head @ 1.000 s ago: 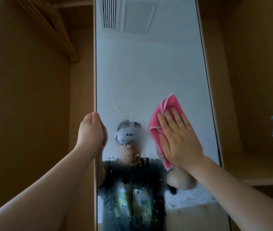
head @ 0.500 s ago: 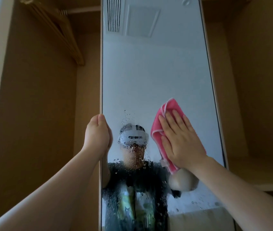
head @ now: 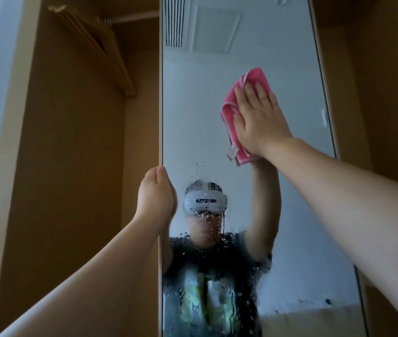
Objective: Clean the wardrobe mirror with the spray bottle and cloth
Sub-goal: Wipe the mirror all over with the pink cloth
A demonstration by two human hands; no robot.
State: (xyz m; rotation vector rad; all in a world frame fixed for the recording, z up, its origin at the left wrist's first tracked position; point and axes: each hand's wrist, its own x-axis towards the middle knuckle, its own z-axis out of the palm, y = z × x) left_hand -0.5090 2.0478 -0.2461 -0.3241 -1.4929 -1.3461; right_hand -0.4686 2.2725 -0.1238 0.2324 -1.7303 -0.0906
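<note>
Head view, nearest first: the left hand (head: 155, 195) has its fingers curled round the left edge of the mirror (head: 200, 105), grasping the panel to steady it. If that hold slackens while the other arm pushes, the panel could likely swing or flex, and the wipe would lose its pressure. Just right of that hand and below it, droplets (head: 205, 242) of spray cover the lower middle of the glass, some running down in trails. Left too long, they may dry into streaks or drip off the bottom edge. Farther up and to the right, the right hand (head: 258, 117) lies flat with straight fingers, pressing the pink cloth (head: 228, 113) against the glass, not clutching it. The cloth is bunched and pokes out above and left of the palm, so a fast stroke could let it slide out and fall, or bare fingers could smear the clean glass. Beyond, in the wardrobe (head: 71, 166) at far left, wooden hangers (head: 100, 49) hang well clear. The spray bottle is not in view.
</note>
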